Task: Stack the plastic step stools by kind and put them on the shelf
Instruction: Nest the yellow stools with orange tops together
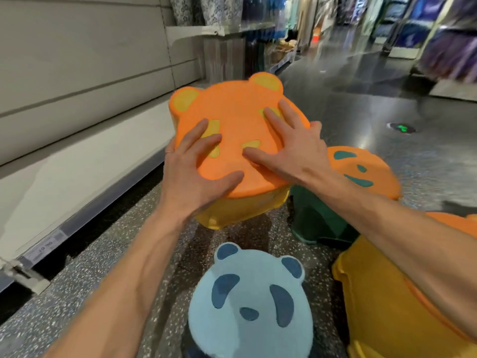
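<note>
Our left hand [196, 164] and right hand [291, 151] press flat, fingers spread, on the orange stool [232, 104]. Next we probably grip its rim and lift it to the shelf [77, 156].

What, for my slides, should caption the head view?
Left hand and right hand rest flat on an orange-topped yellow panda stool.

matt orange stool top [232, 120], glossy speckled floor [361, 99]

Speckled dark floor [124, 244], light-blue panda stool [250, 301] standing bottom centre, green-based orange-topped stool [371, 174] right of centre, yellow-based stool [374, 301] at lower right
</note>
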Motion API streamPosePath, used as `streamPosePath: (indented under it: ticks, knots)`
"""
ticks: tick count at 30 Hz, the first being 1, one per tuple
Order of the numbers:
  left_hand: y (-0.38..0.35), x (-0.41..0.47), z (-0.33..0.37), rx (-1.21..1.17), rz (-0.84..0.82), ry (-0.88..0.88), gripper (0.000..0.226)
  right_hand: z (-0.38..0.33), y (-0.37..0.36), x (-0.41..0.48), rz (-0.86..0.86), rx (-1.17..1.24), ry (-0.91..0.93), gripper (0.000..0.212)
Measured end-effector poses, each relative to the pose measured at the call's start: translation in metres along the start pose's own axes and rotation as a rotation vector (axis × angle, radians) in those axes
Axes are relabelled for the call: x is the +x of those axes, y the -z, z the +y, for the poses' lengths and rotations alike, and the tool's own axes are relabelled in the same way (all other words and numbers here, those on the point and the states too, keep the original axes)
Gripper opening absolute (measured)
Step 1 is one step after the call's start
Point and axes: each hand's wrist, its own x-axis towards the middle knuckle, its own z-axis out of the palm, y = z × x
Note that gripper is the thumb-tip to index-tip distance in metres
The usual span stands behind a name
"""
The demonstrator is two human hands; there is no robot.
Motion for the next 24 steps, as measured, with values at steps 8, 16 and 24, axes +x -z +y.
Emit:
streamPosePath:
  ticks: [8,16,24]
  knots:
    - [0.000,0.026,0.113,-0.150,0.076,-0.245,0.073,0.013,0.136,-0.050,0.252,-0.184,-0.152,0.100]
    - [0.005,0.013,0.221,-0.336,0.032,-0.325,0.069,0.037,0.241,-0.122,0.383,-0.313,-0.234,0.104]
    - [-0.024,-0.009,0.332,-0.385,-0.073,-0.305,0.070,0.108,0.324,-0.175,0.313,-0.294,-0.340,0.101]
